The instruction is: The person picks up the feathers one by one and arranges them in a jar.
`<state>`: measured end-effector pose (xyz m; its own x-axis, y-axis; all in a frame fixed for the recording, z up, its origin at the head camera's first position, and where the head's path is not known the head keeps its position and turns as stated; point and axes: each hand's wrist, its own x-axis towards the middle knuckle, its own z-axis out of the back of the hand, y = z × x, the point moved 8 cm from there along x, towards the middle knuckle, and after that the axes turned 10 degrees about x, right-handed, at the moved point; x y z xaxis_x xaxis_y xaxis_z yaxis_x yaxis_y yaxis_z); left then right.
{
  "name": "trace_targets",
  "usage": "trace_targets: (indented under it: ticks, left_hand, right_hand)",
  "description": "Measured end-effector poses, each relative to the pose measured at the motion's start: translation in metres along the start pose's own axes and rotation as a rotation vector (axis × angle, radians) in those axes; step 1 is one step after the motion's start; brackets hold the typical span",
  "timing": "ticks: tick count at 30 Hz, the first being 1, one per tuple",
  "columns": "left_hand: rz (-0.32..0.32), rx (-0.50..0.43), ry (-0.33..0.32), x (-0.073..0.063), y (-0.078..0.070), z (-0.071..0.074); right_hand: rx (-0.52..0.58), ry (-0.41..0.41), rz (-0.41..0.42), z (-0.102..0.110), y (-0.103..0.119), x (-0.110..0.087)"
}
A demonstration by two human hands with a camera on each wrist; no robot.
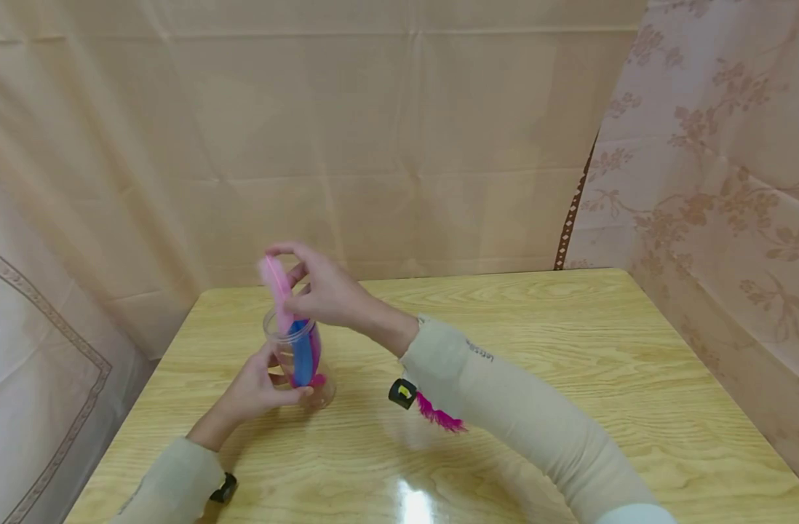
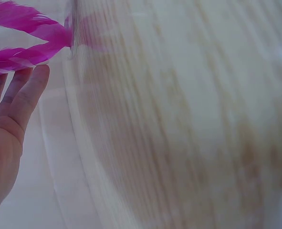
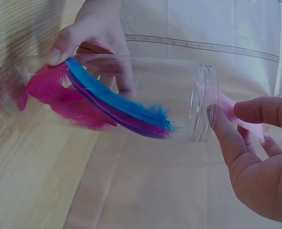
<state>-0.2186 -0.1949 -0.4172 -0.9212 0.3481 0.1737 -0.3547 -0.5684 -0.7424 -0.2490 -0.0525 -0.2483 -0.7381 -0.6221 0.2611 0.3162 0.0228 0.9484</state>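
A clear, screw-necked jar stands on the table, with my left hand gripping its lower side, thumb across the front. Inside it lie a blue feather, a purple feather and magenta feathers. At the mouth, my right hand pinches a pale pink feather, whose lower end dips inside the rim while the rest stands above it. In the left wrist view, fingers lie along the jar's side next to the magenta feathers.
Another magenta feather lies on the wood-grain table, partly hidden by my right sleeve. A beige cloth hangs behind the table's far edge, and a floral cloth hangs at the right. Each wrist wears a small black device.
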Motion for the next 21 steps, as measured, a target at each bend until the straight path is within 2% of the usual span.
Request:
trace_targets:
  ticks: [10, 21]
  left_hand:
    - [-0.045, -0.035, -0.010, 0.0009, 0.0013, -0.0017]
    - [-0.017, -0.027, -0.001, 0.0000, -0.0004, -0.0009]
  right_hand:
    - [-0.005, 0.006, -0.044, -0.0009, 0.0002, -0.0023]
    - [0.078, -0.020, -0.123, 0.0055, -0.0054, -0.0027]
